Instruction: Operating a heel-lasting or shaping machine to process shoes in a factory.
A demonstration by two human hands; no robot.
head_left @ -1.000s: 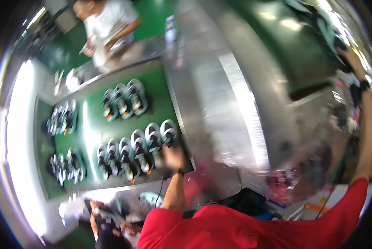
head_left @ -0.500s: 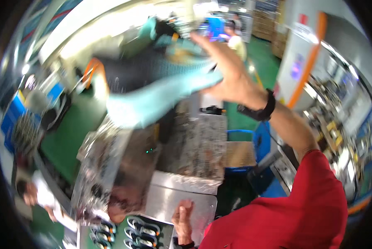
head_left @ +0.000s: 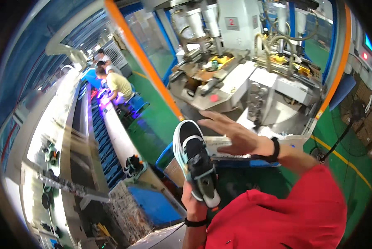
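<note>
A black sneaker (head_left: pixel 193 146) with a pale mint-white sole stands tilted in front of me, toe pointing up and away. My left hand (head_left: pixel 193 202) grips it from below, at the heel end; the shoe partly covers the fingers. To the right of the toe, my right hand (head_left: pixel 242 140) is raised with its fingers stretched and spread, holding nothing. It appears apart from the shoe. A second dark shoe (head_left: pixel 134 167) with orange and pale parts rests on the edge of the line at my left.
Ahead stands a machine (head_left: pixel 231 89) with metal stations, hoses and an orange post (head_left: pixel 142 56). A long conveyor line (head_left: pixel 101 135) runs away on the left, where a person in yellow (head_left: pixel 119 85) works. A black fan (head_left: pixel 352 112) stands right.
My view has turned right, from the shoe-lined bench to the machine. The sneaker, earlier held high in my right hand, is now lower in my left; the right hand has let go.
</note>
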